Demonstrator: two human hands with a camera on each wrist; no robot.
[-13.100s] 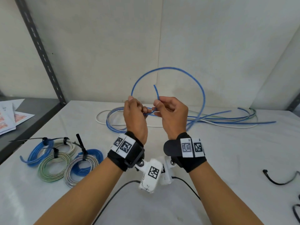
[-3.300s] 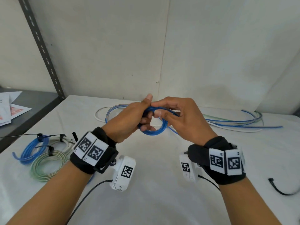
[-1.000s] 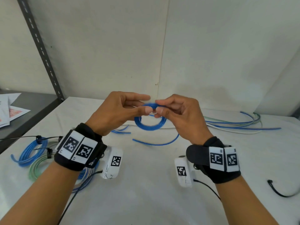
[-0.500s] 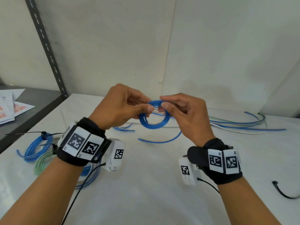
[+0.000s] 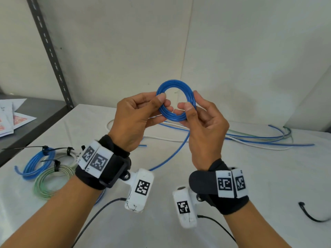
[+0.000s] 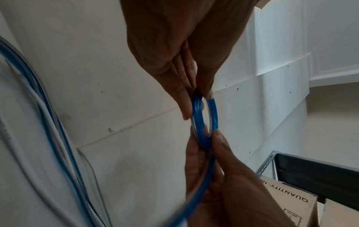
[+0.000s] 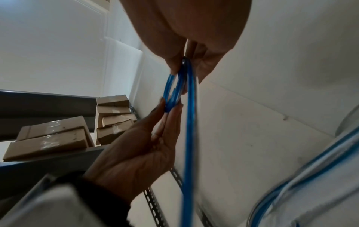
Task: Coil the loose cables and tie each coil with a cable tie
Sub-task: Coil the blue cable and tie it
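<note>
Both hands are raised above the white counter (image 5: 250, 185), holding a small round coil of glossy blue plastic cable (image 5: 174, 83) upright between them. The left hand (image 5: 136, 120) pinches the coil's left side, thumb in front and fingers curled behind it; the right hand (image 5: 204, 126) pinches the lower right side the same way, thumb tip pressed on the front of the strands. The two thumbs sit near each other across the coil's opening without touching.

From the pinch of the right hand a loose blue tail of the same cable (image 5: 172, 154) drops down and to the left, toward the counter just beyond the left wrist. In the right wrist view this tail (image 7: 189, 138) runs straight down from the fingers, with the coil (image 7: 172, 92) seen edge-on between both hands. The left wrist view shows the coil (image 6: 202, 119) edge-on too, clamped above and below by fingertips.

Beyond the hands, a loose bundle of long blue, white and pale green cables (image 5: 259, 138) trails across the counter toward the right. To the left of the left wrist lie finished coils — a blue one (image 5: 34, 165) and a green-and-white one (image 5: 52, 181) — each cinched with a black cable tie (image 5: 56, 165). A black cable tie (image 5: 311, 213) lies loose on the counter, right of the right wrist.
</note>
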